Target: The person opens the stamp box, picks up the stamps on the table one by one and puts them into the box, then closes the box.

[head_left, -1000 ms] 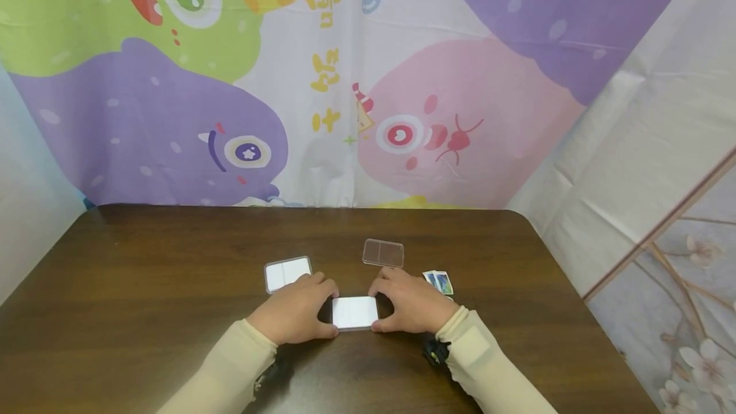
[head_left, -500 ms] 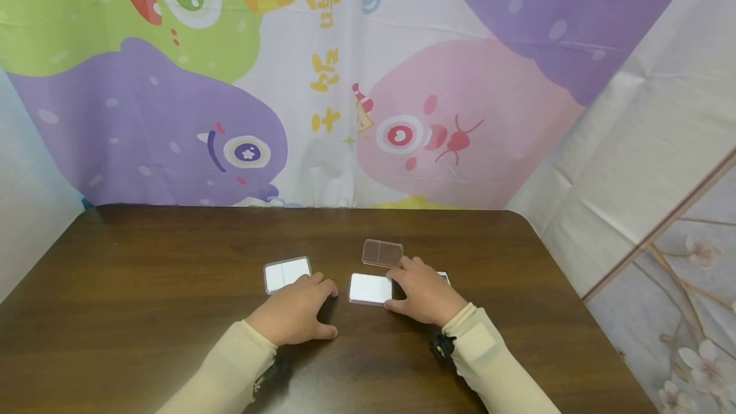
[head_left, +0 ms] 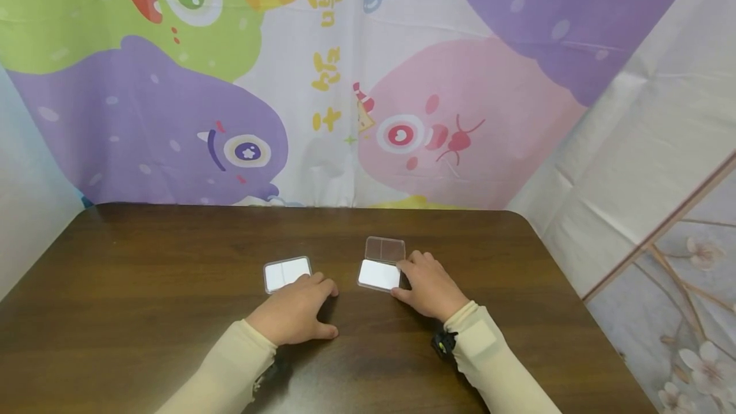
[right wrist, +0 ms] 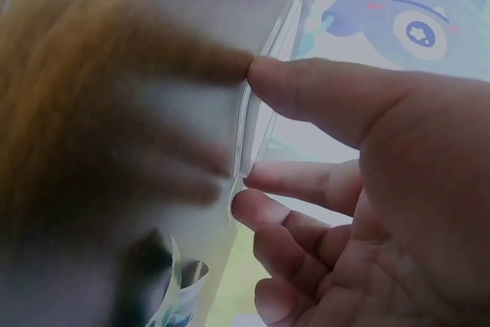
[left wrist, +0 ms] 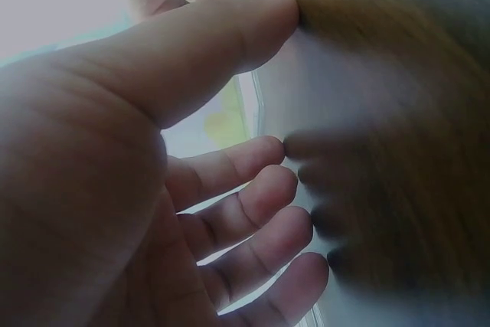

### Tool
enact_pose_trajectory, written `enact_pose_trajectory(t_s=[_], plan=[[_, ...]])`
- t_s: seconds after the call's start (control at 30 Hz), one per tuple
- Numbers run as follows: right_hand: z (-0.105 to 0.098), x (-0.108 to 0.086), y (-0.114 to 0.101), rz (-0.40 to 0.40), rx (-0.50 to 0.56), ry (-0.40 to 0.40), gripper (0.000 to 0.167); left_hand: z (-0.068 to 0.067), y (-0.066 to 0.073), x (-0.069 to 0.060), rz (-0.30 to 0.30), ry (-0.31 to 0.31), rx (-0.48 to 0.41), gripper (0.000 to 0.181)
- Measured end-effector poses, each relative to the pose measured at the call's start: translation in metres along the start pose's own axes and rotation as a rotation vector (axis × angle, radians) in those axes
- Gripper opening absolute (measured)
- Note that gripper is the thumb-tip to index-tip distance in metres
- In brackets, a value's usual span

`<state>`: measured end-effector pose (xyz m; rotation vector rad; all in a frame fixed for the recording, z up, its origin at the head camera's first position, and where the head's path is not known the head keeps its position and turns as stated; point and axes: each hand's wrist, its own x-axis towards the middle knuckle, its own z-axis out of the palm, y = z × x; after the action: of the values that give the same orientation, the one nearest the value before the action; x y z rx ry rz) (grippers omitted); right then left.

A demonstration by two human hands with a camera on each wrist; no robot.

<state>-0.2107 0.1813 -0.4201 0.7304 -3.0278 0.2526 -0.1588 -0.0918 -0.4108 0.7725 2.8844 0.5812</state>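
Observation:
In the head view, my right hand [head_left: 430, 286] holds the right end of a shallow clear plastic box [head_left: 379, 275] with a white filling, its thumb and index finger at the corners. In the right wrist view, that box [right wrist: 256, 116] shows edge-on between thumb and index fingertip, low over the table. A clear plastic lid [head_left: 385, 249] with a line across it lies right behind the box. My left hand [head_left: 296, 312] rests on the table with fingers relaxed and spread, holding nothing. By its fingers is a second clear box [head_left: 286, 271] with white inside, partly covered by the hand.
Small printed cards [right wrist: 180, 289] stand out near the right hand's lower fingers in the right wrist view; the hand hides them in the head view. The brown wooden table [head_left: 172, 241] ends at a cartoon-printed curtain [head_left: 322, 165].
My right hand has carried the white-filled box away from the left hand, back and to the right, up to the clear lid. The left hand let go of it and stayed in place.

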Motion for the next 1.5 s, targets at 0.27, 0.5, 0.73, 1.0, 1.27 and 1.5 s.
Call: enact_pose_trajectory(t_s=[0.27, 0.5, 0.73, 1.0, 1.27, 1.5], plan=[[0.001, 0.002, -0.001, 0.029, 0.031, 0.0, 0.05, 0.001, -0.002, 0.0, 0.005, -0.003, -0.003, 0.057], [0.001, 0.002, 0.0, 0.045, 0.063, 0.018, 0.05, 0.002, -0.002, 0.0, -0.003, -0.003, 0.003, 0.056], [-0.001, 0.001, 0.0, 0.021, 0.077, 0.033, 0.041, 0.004, -0.003, 0.001, 0.003, -0.002, 0.008, 0.056], [-0.005, 0.002, 0.0, -0.037, 0.09, 0.09, 0.034, -0.003, -0.014, 0.004, 0.166, 0.127, 0.145, 0.044], [-0.009, 0.001, 0.0, -0.069, 0.091, 0.115, 0.035, -0.024, -0.044, -0.004, -0.024, 0.205, 0.177, 0.075], [-0.014, 0.001, 0.0, -0.074, 0.054, 0.124, 0.038, -0.027, -0.076, -0.006, -0.158, 0.115, 0.063, 0.09]])
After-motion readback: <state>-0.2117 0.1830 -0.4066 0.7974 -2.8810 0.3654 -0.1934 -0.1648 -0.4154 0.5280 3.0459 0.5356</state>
